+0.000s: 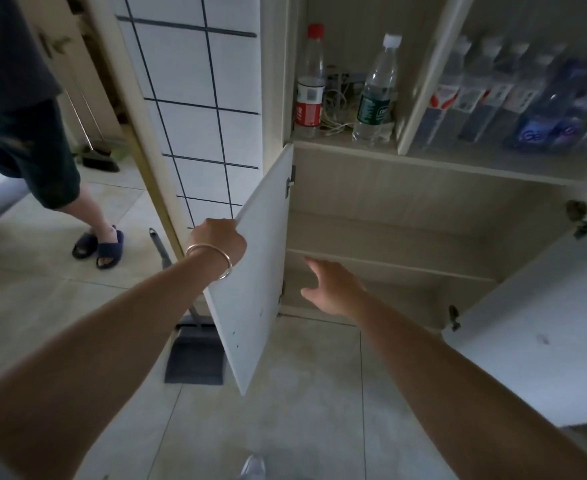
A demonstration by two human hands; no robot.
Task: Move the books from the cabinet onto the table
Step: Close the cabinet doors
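Head view, single frame. Cabinet, pale wood grain, fills the centre and right of the frame; lower compartment stands open with both white doors swung outward. Left door hangs edge-on at centre frame, long axis running from upper right down to lower left, free edge toward the camera. Right door lies at the right edge, inner face showing, hinges visible. Left hand, gold bangle on the wrist, sits at the upper corner of the left door with fingers curled over the door's edge, clamped on it. Right hand is at centre frame in front of the lower compartment, fingers spread apart and pointing toward the upper left, gripping nothing; it overlaps the front edge of the inner shelf, contact not determinable. No books can be made out in the visible parts of the lower compartment; table not in frame. Upper open shelf, top centre: red-capped bottle and white-capped bottle with green label, both upright, with tangled cables between them. Further bottles at upper right are blurred. Dustpan stands on the tiled floor just left of the left door. A second person's legs in dark slippers at upper left.
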